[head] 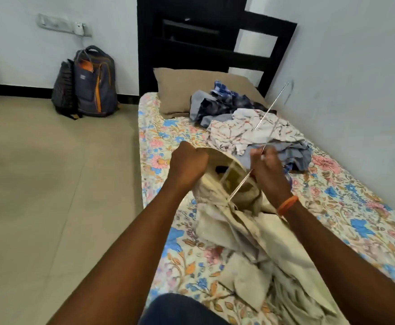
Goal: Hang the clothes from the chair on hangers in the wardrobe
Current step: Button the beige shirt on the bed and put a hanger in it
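Observation:
A beige garment [245,233] lies bunched on the floral bed sheet [346,198] in front of me. My left hand [188,161] grips its collar edge in a fist and holds it up. My right hand [268,166] holds a thin metal hanger [265,116] whose lower wire runs down into the garment's neck opening, while its hook points up toward the wall. Behind the hands a pile of other clothes [248,124] rests on the bed, white patterned, grey and blue checked pieces.
A tan pillow [180,90] leans on the black headboard [191,43]. Two backpacks [86,83] stand on the beige tiled floor against the left wall. The white wall runs close along the bed's right side. No wardrobe or chair is in view.

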### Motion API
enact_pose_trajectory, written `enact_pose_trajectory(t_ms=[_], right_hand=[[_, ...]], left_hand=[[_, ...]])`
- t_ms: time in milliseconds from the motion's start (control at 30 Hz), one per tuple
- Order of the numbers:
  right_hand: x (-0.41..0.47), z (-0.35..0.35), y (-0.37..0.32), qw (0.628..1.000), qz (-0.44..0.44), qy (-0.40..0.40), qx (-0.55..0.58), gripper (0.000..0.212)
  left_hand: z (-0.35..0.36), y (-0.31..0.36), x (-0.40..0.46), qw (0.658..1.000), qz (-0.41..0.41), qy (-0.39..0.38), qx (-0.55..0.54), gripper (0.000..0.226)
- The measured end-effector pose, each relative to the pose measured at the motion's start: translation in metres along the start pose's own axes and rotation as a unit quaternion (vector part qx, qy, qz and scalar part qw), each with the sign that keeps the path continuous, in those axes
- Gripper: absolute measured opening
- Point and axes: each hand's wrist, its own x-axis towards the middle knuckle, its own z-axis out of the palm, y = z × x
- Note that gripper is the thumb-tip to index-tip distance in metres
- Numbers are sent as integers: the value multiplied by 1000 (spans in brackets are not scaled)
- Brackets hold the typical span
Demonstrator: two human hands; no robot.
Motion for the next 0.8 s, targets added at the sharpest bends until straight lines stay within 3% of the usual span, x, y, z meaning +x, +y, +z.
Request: enact_pose_trajectory(t_ms=[67, 167, 267, 367, 467, 633, 667, 733, 800], right_hand=[[-16, 24, -17, 998, 20, -56, 9, 47], [-16, 41, -41, 992, -31, -27, -116, 64], [6, 26, -67, 979, -43, -1, -199, 55], [35, -8, -101, 987, 24, -36, -157, 29], [62, -53, -166, 989, 118, -76, -39, 39], [94, -109, -277, 981, 163, -97, 51, 25], [99, -112, -292, 978, 171, -97, 61, 34], [107, -117, -322, 981, 169, -81, 44, 55], [115, -124, -345, 984, 150, -73, 57, 47]], left_hand=[[-20, -6, 16, 998, -11, -54, -2, 23], [-50, 2, 30, 993, -11, -120, 13, 20], [-83, 38, 33, 976, -43, -211, -32, 18], [-123, 102, 32, 954, -57, -293, -30, 10], [-165, 177, 45, 933, -61, -353, 19, 15], [-208, 323, 62, 913, -111, -390, 55, 64], [-214, 357, 60, 912, -114, -388, 60, 65], [-228, 417, 55, 905, -118, -403, 62, 45], [-238, 454, 58, 897, -115, -421, 76, 21]])
